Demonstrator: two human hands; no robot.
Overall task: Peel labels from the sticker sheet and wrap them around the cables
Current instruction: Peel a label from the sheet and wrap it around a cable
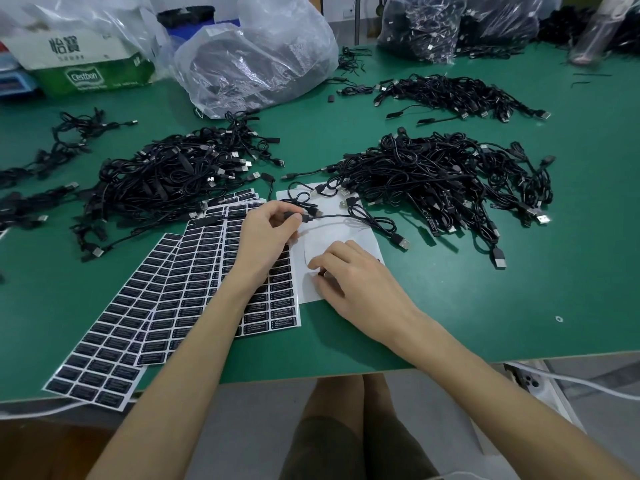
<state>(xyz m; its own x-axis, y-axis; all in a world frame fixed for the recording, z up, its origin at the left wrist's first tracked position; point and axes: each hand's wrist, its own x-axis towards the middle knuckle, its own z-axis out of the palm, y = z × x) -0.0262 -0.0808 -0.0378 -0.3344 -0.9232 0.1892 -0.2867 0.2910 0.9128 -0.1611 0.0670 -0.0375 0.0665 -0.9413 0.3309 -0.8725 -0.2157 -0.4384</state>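
- The green table (485, 323) has its near edge running across the lower part of the view; the person's knees show below it.
- Sticker sheets (145, 306) of black labels lie fanned and overlapping at the near-left of the table, and the lowest one pokes out over the near edge.
- The right hand (349, 275) rests on a white sheet (332, 237) just right of the sticker sheets, near the middle of the near edge. Its fingers are bent down onto the paper. I cannot tell whether they pinch a label, because the fingertips hide the spot.
- The left hand (266, 233) is just beyond, over the seam between the sticker sheets and the white sheet. Thumb and fingertips pinch a black cable (367, 220) near one end.
- From that pinch the cable loops rightward across the white sheet, and its USB plug lies on the table past the sheet's right edge.
- A large heap of black cables (443, 174) sits at mid-table right, and a second heap (166, 174) at mid-table left touches the far ends of the sticker sheets.
- Loose cable clumps (69, 136) lie towards the left edge.
- A smaller far heap (450, 93) lies further back on the right.
- Along the far edge stand a clear plastic bag (256, 64), a cardboard box (86, 64) and bags of cables (419, 26).
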